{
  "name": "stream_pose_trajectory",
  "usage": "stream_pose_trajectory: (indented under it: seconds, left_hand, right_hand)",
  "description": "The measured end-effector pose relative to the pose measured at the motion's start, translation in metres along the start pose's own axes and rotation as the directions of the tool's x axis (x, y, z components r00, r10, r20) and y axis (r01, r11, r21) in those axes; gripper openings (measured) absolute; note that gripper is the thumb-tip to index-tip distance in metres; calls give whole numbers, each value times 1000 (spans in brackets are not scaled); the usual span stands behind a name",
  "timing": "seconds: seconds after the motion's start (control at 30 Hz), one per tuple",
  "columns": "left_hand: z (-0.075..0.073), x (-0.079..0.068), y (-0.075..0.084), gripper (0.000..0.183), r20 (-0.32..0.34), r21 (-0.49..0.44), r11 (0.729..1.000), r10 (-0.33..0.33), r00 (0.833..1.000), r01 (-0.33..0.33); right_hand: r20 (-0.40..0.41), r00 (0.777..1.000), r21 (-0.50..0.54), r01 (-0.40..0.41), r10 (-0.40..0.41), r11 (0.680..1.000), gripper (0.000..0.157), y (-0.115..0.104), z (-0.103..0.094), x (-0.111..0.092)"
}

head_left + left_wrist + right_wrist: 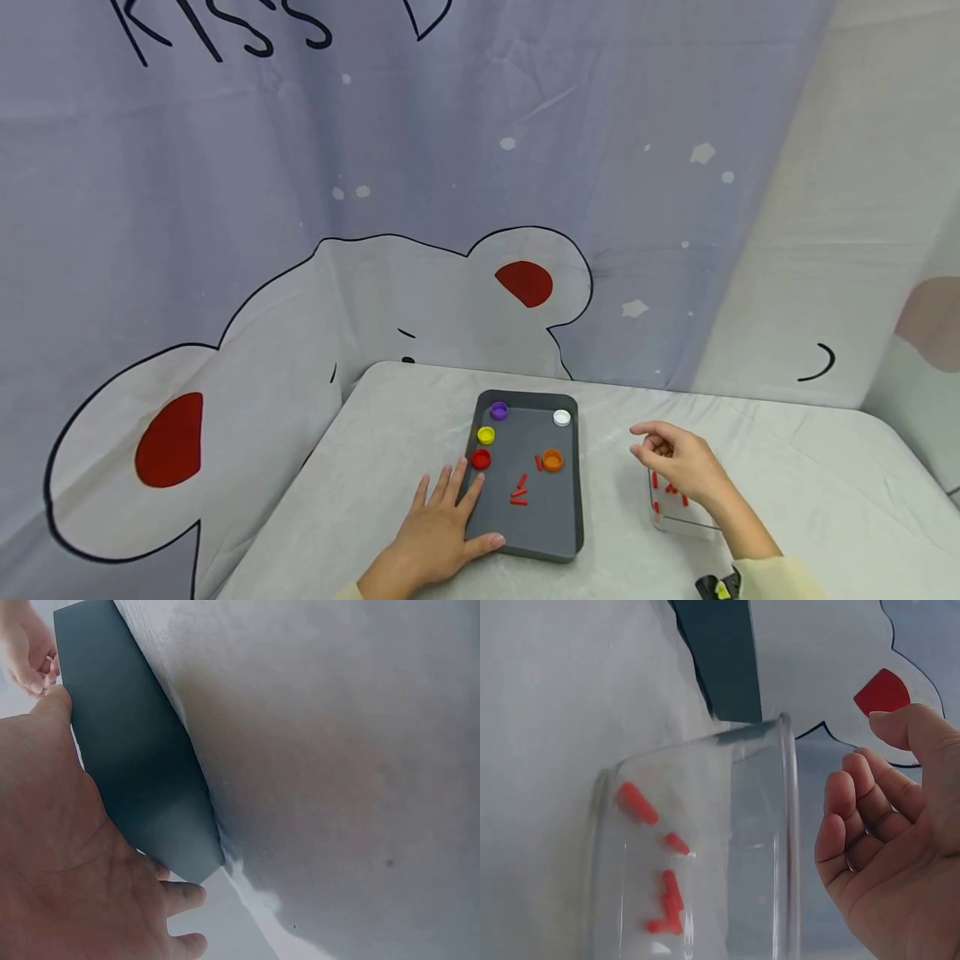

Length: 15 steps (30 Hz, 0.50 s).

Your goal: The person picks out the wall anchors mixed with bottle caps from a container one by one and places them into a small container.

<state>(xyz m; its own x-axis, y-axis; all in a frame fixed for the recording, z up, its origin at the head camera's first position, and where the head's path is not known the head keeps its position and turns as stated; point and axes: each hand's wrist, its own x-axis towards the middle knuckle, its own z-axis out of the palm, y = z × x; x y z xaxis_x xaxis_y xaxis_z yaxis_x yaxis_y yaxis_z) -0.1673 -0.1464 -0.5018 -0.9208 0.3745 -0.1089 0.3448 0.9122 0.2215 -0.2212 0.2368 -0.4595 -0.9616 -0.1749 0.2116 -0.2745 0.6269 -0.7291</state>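
Note:
My left hand (438,529) lies with spread fingers on the left rim of a dark grey tray (536,532); in the left wrist view its thumb and fingers touch the tray's side (135,727). Over a clear plastic box (686,527), my right hand (686,462) hovers, its thumb and index finger apart and nothing visible between them. Its other fingers curl loosely in the right wrist view. Several short red sticks (637,802) lie inside the box. More red sticks (519,492) rest on the tray, one beside an orange ring-shaped cap (552,460).
Along the tray's left side sit a purple cap (498,410), a yellow cap (486,435) and a red cap (481,459). A white cap (562,417) sits at the far right corner. White cloth (615,500) covers the table; a printed curtain (450,167) hangs behind.

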Motion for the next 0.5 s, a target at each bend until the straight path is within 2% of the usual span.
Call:
stream_pose_trajectory:
  seconds: [0.5]
  left_hand:
    - [1,0,0,96,-1,14,1000,3,1000,-2]
  right_hand:
    - [62,995,48,81,-84,996,30,-20,25,21]
